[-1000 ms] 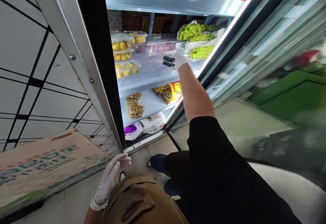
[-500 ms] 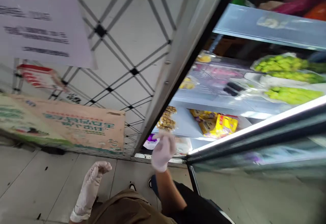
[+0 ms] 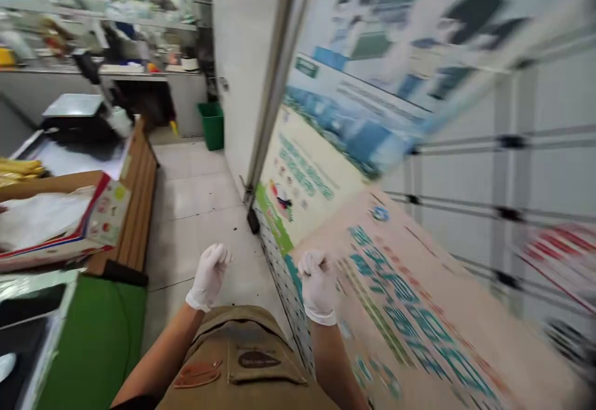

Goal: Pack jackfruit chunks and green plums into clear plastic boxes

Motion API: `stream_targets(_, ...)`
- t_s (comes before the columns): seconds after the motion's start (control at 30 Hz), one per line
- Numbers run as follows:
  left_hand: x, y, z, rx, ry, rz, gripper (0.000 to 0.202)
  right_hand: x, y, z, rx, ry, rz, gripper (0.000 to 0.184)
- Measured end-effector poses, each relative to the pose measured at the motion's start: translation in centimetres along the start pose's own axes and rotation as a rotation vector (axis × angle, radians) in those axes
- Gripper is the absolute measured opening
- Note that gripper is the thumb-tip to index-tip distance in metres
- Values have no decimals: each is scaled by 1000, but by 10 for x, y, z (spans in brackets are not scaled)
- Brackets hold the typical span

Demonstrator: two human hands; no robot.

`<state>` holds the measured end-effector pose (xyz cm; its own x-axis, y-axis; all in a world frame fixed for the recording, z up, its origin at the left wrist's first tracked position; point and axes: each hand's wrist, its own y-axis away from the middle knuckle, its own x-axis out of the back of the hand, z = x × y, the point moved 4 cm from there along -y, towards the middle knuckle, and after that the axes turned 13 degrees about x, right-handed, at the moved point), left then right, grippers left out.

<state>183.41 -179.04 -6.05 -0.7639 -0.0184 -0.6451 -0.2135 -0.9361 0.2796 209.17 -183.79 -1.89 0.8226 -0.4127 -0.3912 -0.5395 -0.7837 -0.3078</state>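
My left hand [image 3: 210, 275], in a thin white glove, is held in front of my body above the tiled floor. Its fingers are curled in and nothing shows in them. A white glove also covers my right hand [image 3: 319, 286], which is closed in a loose fist with nothing visible inside. It is nearest to the pink poster [image 3: 372, 298] on the patterned wall; whether it touches the poster I cannot tell. Below both hands is my brown apron [image 3: 246, 360].
A tiled aisle [image 3: 195, 199] runs ahead to a green bin [image 3: 212, 125]. On the left are a wood-sided stand [image 3: 139, 211], an open cardboard box [image 3: 105, 217], a scale [image 3: 77, 105] and a green counter side [image 3: 93, 335]. A white door [image 3: 246, 56] stands right of the aisle.
My view has swung left, from the lit refrigerated shelves to the aisle. My right hand has left the shelf area and closed. The left hand's fingers have curled in.
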Motion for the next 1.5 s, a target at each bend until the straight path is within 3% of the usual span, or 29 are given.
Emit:
stream_targets(0.07,22,-31,36,-70,34,65,62,-59,-35,35,-74,-85,-35,75)
stream_targets(0.17,52,-79,73,-158,111,176,62,-139,-77,94,-235,-120,-172,82)
stream_targets(0.27,78,-137,101,-190,220,221,63,-202,-118,157,-332,-114,-258,86)
stream_targets(0.37,100,-211,142,-225,282,233,68,-252,-174,219,-358,-123,-281,90)
stream_targets(0.53,134,-346,251,-240,286,414,82,-351,-307,307,-393,-170,-371,89)
stream_targets(0.63,147,-407,317,-295,333,521,84,-435,-379,341,-453,-190,-565,83)
stream_targets(0.7,157,-441,349,-358,342,561,85,-493,-413,358,-474,-201,-715,80)
stream_targets(0.83,195,-518,374,-335,400,694,87,-589,-457,403,-448,-159,-910,79)
stream_targets(0.93,230,-598,391,-284,439,747,90,-645,-493,465,-418,-91,-950,77)
stream_targets(1.0,251,-656,419,-295,428,735,90,-682,-526,510,-437,-64,-914,78)
stream_targets(1.13,274,-772,519,-365,380,636,88,-763,-600,578,-582,-50,-825,90)
stream_targets(1.33,273,-934,695,-452,200,413,77,-883,-710,622,-609,-78,-823,88)
stream_targets(1.43,272,-1004,755,-482,115,310,66,-936,-751,661,-636,-74,-782,85)
stream_targets(1.5,283,-1047,778,-486,79,302,62,-970,-776,699,-683,-59,-753,84)
